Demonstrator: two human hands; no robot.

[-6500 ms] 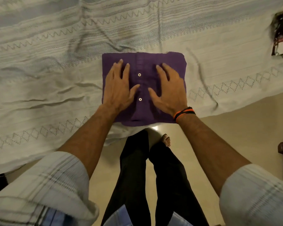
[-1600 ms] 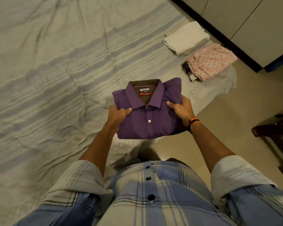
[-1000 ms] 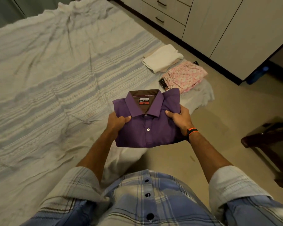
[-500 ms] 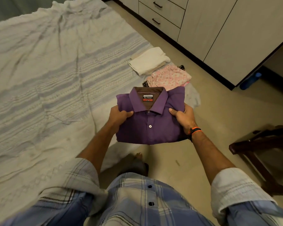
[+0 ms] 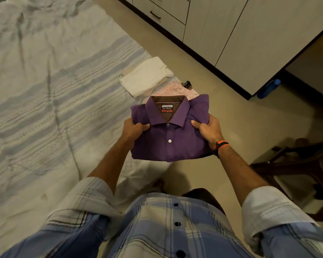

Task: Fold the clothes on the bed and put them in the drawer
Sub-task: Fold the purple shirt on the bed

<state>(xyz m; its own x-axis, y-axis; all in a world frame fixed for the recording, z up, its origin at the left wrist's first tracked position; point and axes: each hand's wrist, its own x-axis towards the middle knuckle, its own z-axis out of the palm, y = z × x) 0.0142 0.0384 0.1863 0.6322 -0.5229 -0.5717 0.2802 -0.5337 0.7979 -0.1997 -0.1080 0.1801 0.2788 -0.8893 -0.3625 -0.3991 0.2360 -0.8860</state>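
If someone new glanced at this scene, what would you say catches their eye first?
The folded purple shirt at centre, collar up, held off the bed by the left hand and right hand at its sides. Beyond it, a folded white cloth lies at the bed's corner, drawers behind.

I hold one folded purple shirt (image 5: 172, 135); two more folded garments, one white (image 5: 145, 77), one pink (image 5: 172, 89), lie above it mid-frame; two drawers (image 5: 159, 17) at top.
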